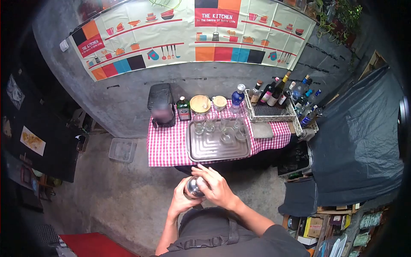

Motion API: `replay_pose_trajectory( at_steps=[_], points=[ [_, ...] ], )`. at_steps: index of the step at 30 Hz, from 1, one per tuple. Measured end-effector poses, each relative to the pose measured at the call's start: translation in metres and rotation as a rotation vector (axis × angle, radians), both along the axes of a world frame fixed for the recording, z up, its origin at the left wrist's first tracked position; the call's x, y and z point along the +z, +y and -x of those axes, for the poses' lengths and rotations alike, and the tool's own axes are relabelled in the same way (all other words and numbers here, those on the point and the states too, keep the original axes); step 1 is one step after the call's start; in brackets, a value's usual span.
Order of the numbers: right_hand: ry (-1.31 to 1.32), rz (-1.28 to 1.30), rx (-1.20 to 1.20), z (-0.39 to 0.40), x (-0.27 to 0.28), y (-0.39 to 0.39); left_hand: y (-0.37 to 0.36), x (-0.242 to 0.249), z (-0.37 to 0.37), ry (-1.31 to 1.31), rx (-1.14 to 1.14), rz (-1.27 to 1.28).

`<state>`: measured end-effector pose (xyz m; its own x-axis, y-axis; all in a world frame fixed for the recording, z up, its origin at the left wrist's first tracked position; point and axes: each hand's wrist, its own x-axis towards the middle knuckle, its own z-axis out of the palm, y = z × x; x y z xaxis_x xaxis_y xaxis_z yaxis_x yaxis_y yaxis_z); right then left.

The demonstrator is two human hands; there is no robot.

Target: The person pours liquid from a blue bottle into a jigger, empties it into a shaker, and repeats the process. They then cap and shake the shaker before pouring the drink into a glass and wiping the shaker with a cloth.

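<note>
A shiny metal cocktail shaker (196,186) is held in front of my body, its rounded top facing up toward the camera. My left hand (181,198) wraps round the shaker's side. My right hand (216,188) grips it from the other side, with the thumb on the top and the fingers reaching over the far edge. Both hands are just short of the table's front edge. Beyond them a metal tray (214,147) lies on the checked tablecloth (167,145), with several clear glasses (227,135) standing at its back and right.
A dark green bottle (183,109), wooden-lidded containers (200,104) and a blue bottle (238,96) line the table's back. A wire-edged basket (272,116) with several bottles stands at the right. At the left is a dark appliance (161,105). A plastic bin (122,150) sits on the floor.
</note>
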<state>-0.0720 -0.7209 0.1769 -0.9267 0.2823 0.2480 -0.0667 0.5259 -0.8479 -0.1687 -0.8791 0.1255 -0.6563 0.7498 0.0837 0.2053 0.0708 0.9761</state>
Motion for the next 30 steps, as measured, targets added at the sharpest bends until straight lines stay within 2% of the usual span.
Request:
replay_pose_trajectory(
  at_steps=[2,3,4,6,8,11,14,16,18,21,22,24,25,26,28,30],
  points=[
    [0.065,-0.059,0.056,0.011,0.011,0.003,0.014,0.007,-0.008,-0.472,-0.018,-0.137],
    [0.082,-0.114,0.123,0.011,0.004,0.004,0.013,-0.012,-0.003,-0.323,-0.053,-0.082],
    [0.123,-0.116,0.192,0.008,0.008,0.005,0.016,-0.019,0.004,-0.319,-0.043,-0.084],
    [0.146,-0.136,0.247,-0.001,0.005,0.018,0.021,-0.029,0.010,0.040,-0.052,-0.080],
    [0.081,-0.075,0.174,-0.004,0.003,0.039,0.029,-0.002,0.007,0.121,0.003,-0.028],
    [0.034,-0.046,0.111,0.014,0.003,0.064,0.046,0.004,-0.003,-0.213,-0.015,-0.034],
    [0.111,-0.104,0.256,0.024,0.007,0.067,0.059,0.001,-0.013,-0.274,0.079,-0.106],
    [0.161,-0.104,0.405,0.018,0.007,0.070,0.058,-0.011,-0.007,-0.106,0.090,0.024],
    [0.162,-0.061,0.413,0.012,0.002,0.085,0.062,-0.003,0.002,0.244,0.113,-0.038],
    [0.062,-0.025,0.278,0.022,-0.003,0.109,0.073,0.009,-0.010,-0.136,0.158,0.000],
    [0.061,-0.025,0.288,0.025,-0.003,0.110,0.078,0.006,-0.014,-0.137,0.168,0.000],
    [0.122,-0.091,0.337,0.031,0.000,0.107,0.086,-0.005,-0.025,-0.355,0.162,-0.120],
    [0.120,-0.088,0.426,0.031,0.005,0.106,0.085,-0.016,-0.023,-0.098,0.129,0.010],
    [0.138,-0.100,0.526,0.028,0.002,0.106,0.082,-0.027,-0.028,-0.130,0.194,-0.007],
    [0.168,-0.077,0.575,0.020,0.002,0.115,0.088,-0.030,-0.017,0.157,0.186,-0.021],
    [0.127,0.013,0.492,0.018,-0.003,0.130,0.094,-0.014,-0.023,0.064,0.318,-0.067]
  ],
)
